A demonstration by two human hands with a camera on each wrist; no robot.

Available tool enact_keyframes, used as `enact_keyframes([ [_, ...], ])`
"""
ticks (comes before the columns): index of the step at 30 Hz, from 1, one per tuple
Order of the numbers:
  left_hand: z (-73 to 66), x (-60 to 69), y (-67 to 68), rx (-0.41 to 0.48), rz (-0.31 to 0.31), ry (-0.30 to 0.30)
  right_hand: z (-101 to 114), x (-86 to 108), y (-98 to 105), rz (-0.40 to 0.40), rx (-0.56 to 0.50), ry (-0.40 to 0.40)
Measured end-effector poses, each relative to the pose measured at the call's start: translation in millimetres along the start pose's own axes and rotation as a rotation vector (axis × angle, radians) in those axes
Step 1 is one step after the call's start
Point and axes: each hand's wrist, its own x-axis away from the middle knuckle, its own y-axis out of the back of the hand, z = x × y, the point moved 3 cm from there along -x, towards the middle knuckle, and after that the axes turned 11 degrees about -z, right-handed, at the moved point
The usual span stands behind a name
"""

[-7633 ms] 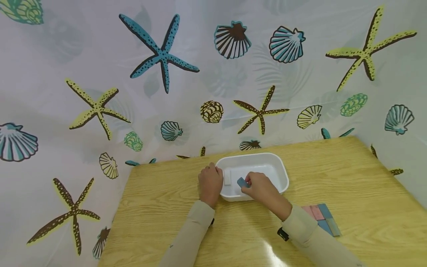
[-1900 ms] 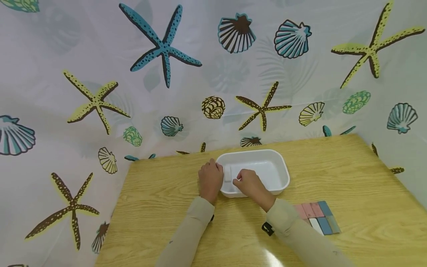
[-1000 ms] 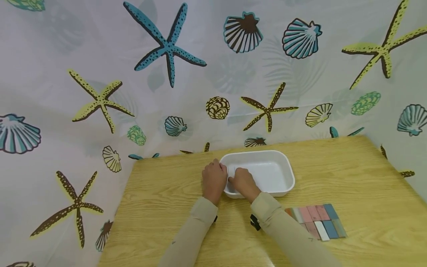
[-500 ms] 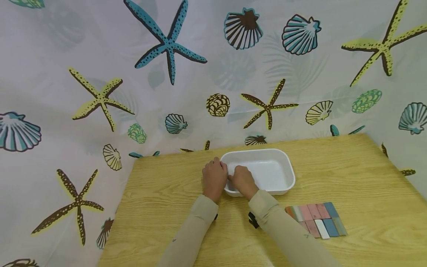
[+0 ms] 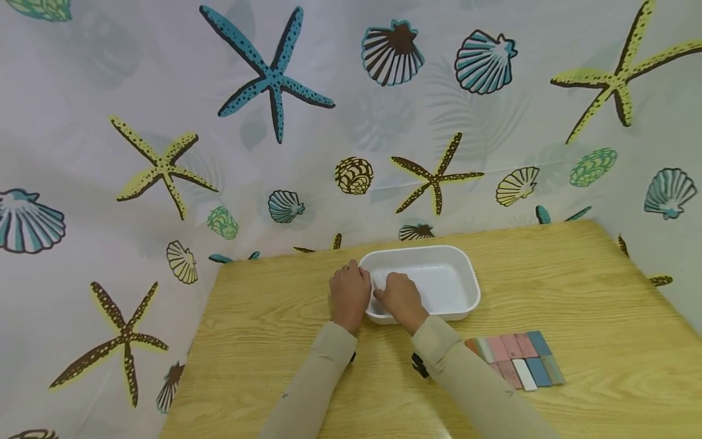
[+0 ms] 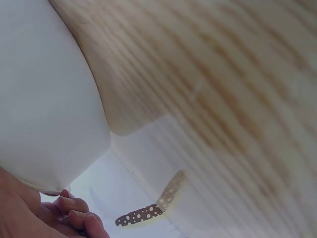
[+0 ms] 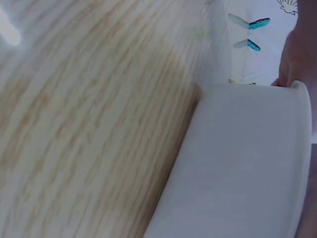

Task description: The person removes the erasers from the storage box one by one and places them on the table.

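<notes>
A white plastic tub point(image 5: 466, 277) stands on the wooden table. My left hand point(image 5: 351, 296) grips its left rim from outside; in the left wrist view, the curled fingers of that hand point(image 6: 49, 215) meet the rim beside the tub's outer wall point(image 6: 44, 99). My right hand point(image 5: 403, 299) reaches over the front rim into the left end of the tub, fingers curled and close to my left hand. Whatever lies under those fingers is hidden. The right wrist view mostly shows the tub's outer wall point(image 7: 233, 158).
Right of the tub, on the table point(image 5: 263, 317), several flat rectangular tiles lie together in rows: pink tiles point(image 5: 510, 346), blue tiles point(image 5: 538, 372), a white tile point(image 5: 524, 374) and others. My right sleeve point(image 5: 471, 378) covers part of them. A shell-patterned cloth point(image 5: 307, 152) hangs behind.
The right hand held a blue tile over the tub earlier. Since then it has moved left and down inside, beside the left hand, hiding the white block there. The left hand keeps its grip.
</notes>
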Motion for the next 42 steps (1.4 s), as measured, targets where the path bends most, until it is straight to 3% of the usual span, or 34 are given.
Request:
enact_keyframes([
  [6,-1.3,-0.1,-3.3,-0.019,0.005,-0.015,-6.3,7.9,19.3,-0.008,-0.029,-0.032],
  [11,-0.5,-1.1,-2.0,-0.006,0.001,-0.001,-4.6,16.1,39.0,-0.080,-0.069,0.017],
  [17,0.9,-2.8,-0.9,-0.007,0.057,0.024,1.5,31.0,63.7,-0.127,-0.122,0.030],
  [23,0.7,-2.6,2.0,0.009,0.039,0.016,-2.0,53.7,86.4,-0.171,-0.160,0.072],
  [32,-2.4,-2.3,6.5,0.027,0.039,0.025,-27.4,71.8,110.2,-0.148,-0.187,0.050],
  [42,0.1,-1.1,1.5,0.017,0.050,0.025,-68.3,86.0,130.6,-0.129,-0.142,0.040],
])
